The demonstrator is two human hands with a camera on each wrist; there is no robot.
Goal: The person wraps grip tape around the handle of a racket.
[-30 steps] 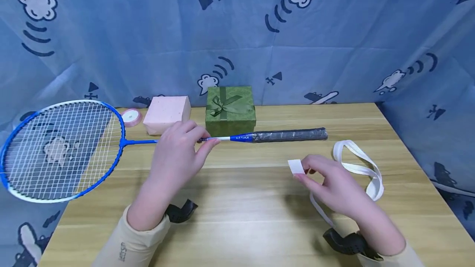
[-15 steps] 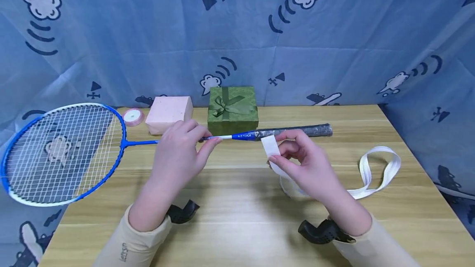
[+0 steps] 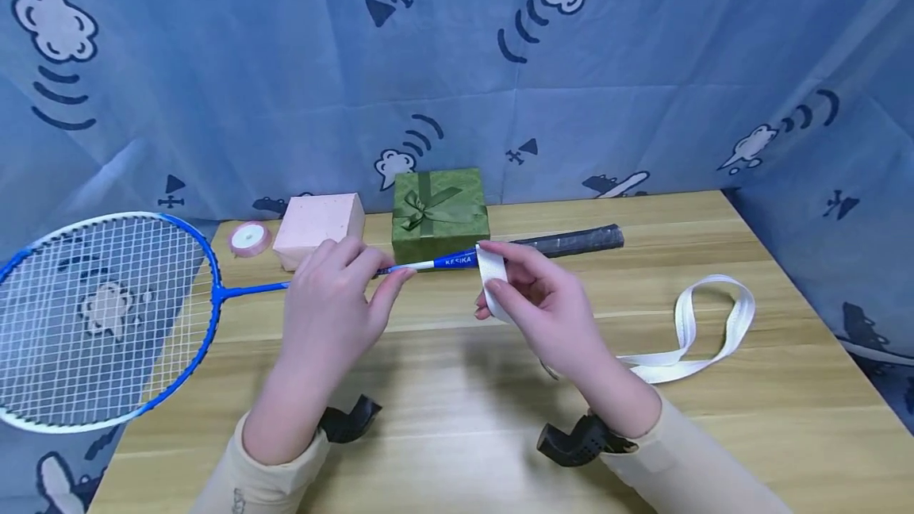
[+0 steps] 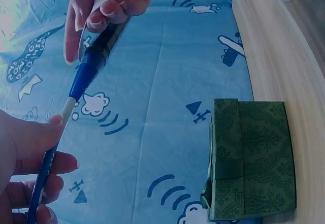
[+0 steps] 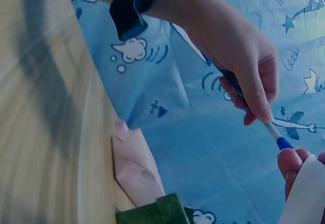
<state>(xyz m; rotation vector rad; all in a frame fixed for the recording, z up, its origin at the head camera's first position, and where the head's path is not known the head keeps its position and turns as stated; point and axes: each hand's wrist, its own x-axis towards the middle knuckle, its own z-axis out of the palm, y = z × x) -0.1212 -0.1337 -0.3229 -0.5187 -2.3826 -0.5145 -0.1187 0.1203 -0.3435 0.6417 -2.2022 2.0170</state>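
Note:
A blue-and-white badminton racket is held off the table, its strung head to the left and its dark handle to the right. My left hand grips its shaft, thumb along it, as the left wrist view also shows the shaft within the fingers. My right hand pinches the end of a white grip tape against the handle's blue cone; whether it sticks there I cannot tell. The tape's loose length trails in a loop on the table to the right.
At the back of the wooden table stand a green gift box with a bow, a pink box and a pink ribbon spool. A blue patterned curtain hangs behind and at the sides.
My right hand has moved left and up from the table to the racket's handle cone, bringing the tape end along. The left hand keeps its grip; the racket tilts slightly, handle end higher.

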